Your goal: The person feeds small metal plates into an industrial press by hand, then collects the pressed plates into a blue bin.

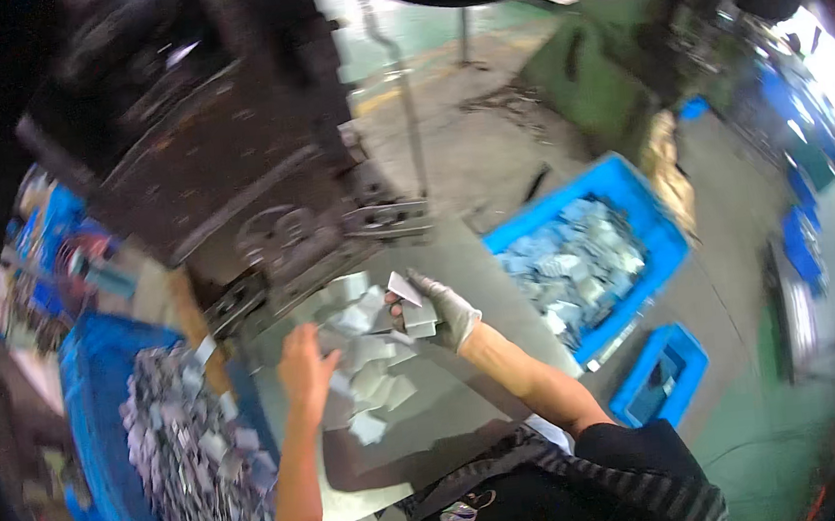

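Observation:
My right hand, in a pale glove with some fingertips bare, grips a few small flat metal plates over the steel table. A loose pile of similar silvery plates lies on the table between my hands, some overlapping. My left hand is bare and open beside the pile's left edge, its thumb apart from the fingers. Nothing shows in it. Just beyond both hands stands the dark, heavy press machine, its lower tooling close to the pile.
At the left a blue bin holds many small metal pieces. To the right is a blue crate full of flat plates, with a smaller blue crate nearer me. A green machine panel stands farther back.

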The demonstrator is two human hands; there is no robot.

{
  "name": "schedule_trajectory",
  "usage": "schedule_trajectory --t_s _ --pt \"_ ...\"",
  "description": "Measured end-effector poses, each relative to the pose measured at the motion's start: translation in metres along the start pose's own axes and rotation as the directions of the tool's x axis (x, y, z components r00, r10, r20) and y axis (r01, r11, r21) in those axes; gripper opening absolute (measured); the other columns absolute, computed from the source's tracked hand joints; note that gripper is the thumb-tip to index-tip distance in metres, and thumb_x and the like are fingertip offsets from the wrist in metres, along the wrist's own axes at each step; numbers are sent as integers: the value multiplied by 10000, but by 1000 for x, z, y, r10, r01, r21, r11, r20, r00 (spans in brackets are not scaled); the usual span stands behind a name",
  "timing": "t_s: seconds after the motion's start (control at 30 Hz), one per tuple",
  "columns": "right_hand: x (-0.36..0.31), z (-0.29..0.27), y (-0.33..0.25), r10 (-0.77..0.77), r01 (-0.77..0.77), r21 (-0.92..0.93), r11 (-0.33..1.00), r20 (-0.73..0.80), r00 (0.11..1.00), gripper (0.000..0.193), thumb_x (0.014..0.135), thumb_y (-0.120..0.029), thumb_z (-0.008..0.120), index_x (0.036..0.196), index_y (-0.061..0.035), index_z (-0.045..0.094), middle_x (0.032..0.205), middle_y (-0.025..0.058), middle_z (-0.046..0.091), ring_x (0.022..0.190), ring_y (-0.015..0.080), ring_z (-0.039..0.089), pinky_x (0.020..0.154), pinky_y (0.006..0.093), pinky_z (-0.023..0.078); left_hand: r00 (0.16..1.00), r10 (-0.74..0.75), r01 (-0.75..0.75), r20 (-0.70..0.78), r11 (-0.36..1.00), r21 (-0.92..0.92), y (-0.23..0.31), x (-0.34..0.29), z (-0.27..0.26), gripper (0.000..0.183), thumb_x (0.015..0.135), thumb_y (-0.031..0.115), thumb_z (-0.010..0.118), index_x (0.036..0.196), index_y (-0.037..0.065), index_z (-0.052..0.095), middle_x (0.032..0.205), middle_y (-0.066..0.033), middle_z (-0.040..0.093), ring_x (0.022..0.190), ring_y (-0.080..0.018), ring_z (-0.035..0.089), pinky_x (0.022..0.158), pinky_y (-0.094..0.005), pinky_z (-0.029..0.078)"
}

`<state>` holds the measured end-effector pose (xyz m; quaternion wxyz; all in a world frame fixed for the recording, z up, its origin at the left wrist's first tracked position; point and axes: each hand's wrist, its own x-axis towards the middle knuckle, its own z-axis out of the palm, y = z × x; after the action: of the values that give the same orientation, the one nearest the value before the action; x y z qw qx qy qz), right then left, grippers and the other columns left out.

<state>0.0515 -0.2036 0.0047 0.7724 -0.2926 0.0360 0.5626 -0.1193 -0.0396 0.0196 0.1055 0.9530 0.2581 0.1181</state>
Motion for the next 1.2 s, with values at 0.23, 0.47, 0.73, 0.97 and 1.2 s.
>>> schedule_trajectory --t_s 0.23,0.47,0.73,0.97,1.2 --pt "-73 -137 -103 -233 141 256 956 376 897 276 847 -303 520 929 -42 556 863 101 627 639 166 607 445 245 460 993 -77 110 91 892 -439 -14 21 16 187 673 127 705 706 35 546 660 -18 533 575 -147 476 505 -287 354" --pt "-134 -239 -213 -926 -205 -940 274 -315 207 503 782 -392 566 1126 -26 552 1225 170 494 1112 298 471 918 361 379 899 -393 300 194 229 -926 -3 47 1 169 765 200 630 695 50 596 602 -19 579 466 -46 414 421 -205 272" --pt "-90 -187 -162 -900 274 -929 248 -117 419 338 830 -71 573 1166 -59 533 1051 -5 523 935 115 491 854 242 376 781 -488 329 391 -211 -921 -3 87 22 113 778 146 614 761 36 595 697 -119 654 492 -112 574 433 -188 434" --pt "-69 -58 -118 -748 441 -724 531 -155 646 188 880 -182 544 1049 -100 555 976 5 577 843 125 588 713 255 452 775 -554 172 304 -278 -945 10 96 31 109 778 126 616 765 20 593 711 -128 650 570 -152 630 464 -203 490" --pt "-65 -21 -74 -653 456 -653 605 -80 753 122 862 -122 563 951 -53 610 904 27 603 773 129 597 697 242 473 736 -567 211 370 -327 -921 13 107 32 134 767 122 624 755 -5 583 723 -144 648 576 -179 637 477 -215 508"
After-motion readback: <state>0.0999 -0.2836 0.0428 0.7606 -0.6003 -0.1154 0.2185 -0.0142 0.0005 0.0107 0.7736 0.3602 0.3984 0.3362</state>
